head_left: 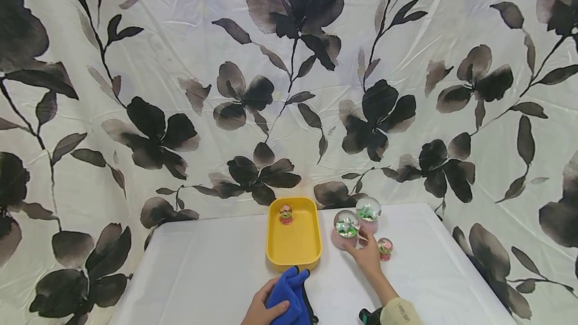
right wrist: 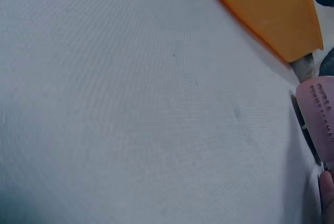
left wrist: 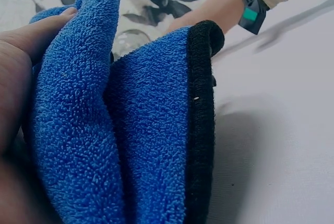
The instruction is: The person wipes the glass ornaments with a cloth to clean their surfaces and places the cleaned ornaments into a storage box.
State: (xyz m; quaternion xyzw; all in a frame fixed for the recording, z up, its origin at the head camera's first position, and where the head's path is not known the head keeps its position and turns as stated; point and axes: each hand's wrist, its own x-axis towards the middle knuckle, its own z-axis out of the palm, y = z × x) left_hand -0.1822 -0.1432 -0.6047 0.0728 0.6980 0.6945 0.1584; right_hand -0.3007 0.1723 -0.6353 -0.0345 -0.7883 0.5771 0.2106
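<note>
1. The clear glass snow globe with a pink base (head_left: 346, 224) stands right of the tray, in the right hand (head_left: 369, 256); whether its base is touching the table I cannot tell.
2. The right hand's thumb and fingers are curled round the pink base, not the dome. Gripping low like this seems best: smooth glass would probably slip, so keep the grip firm and the globe upright, well away from its neighbours.
3. The globe has a round dome over green and white figures; the right wrist view shows lettering on its base, too unclear to read.
4. The left hand (head_left: 263, 302) grips a folded blue terry cloth with black edging (head_left: 289, 292), near the tray; keep its loose corners off the glass until wanted.
5. A second, similar globe (head_left: 368, 209) stands just beyond; a small red-based globe (head_left: 385, 248) sits right of the hand.
6. Left, a yellow rectangular tray (head_left: 293, 245) holds another small globe (head_left: 286, 214) at its far end.
7. All rest on a white-covered table (head_left: 203, 265).
</note>
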